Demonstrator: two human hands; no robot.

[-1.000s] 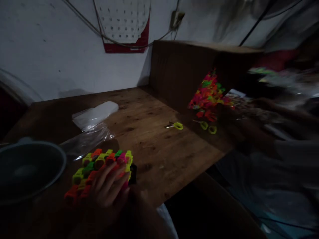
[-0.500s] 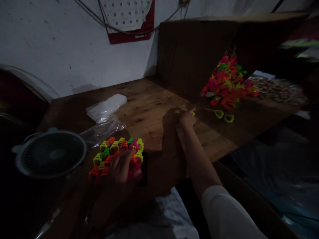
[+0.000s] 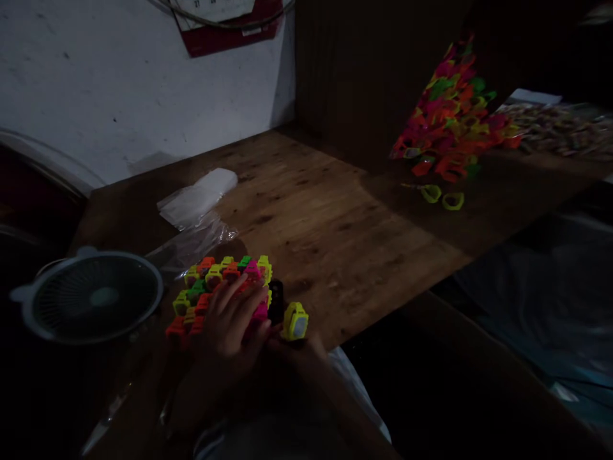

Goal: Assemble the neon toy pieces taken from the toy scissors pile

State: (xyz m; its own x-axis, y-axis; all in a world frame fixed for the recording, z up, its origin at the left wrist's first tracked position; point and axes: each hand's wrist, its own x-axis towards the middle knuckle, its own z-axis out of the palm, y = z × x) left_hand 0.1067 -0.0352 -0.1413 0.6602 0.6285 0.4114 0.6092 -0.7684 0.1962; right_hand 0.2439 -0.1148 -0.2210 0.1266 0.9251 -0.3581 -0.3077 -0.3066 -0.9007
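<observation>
Rows of bright toy watches [image 3: 196, 291] in yellow, orange, green and pink stand packed together near the table's front edge. Over their right part lies my left hand [image 3: 232, 322], fingers stretched out and resting on them. A dark, black piece [image 3: 276, 300] shows at the right side of the rows; its full shape is hidden. Just beside it, my right hand [image 3: 306, 358] is closed on a yellow toy watch [image 3: 295, 321] with a pale face. That hand's fingers are dim and partly hidden.
A round fan [image 3: 98, 297] sits at the left. Clear plastic bags with white sheets [image 3: 198, 195] lie behind the watches. At the back right is a heap of colourful toy watch pieces [image 3: 450, 121] by a cardboard box [image 3: 354, 83]; two yellow ones [image 3: 453, 201] lie apart from it.
My right hand has come back from the middle of the table to the watch rows, bringing a yellow toy watch. My left hand stays over the rows. The view has tilted downward.
</observation>
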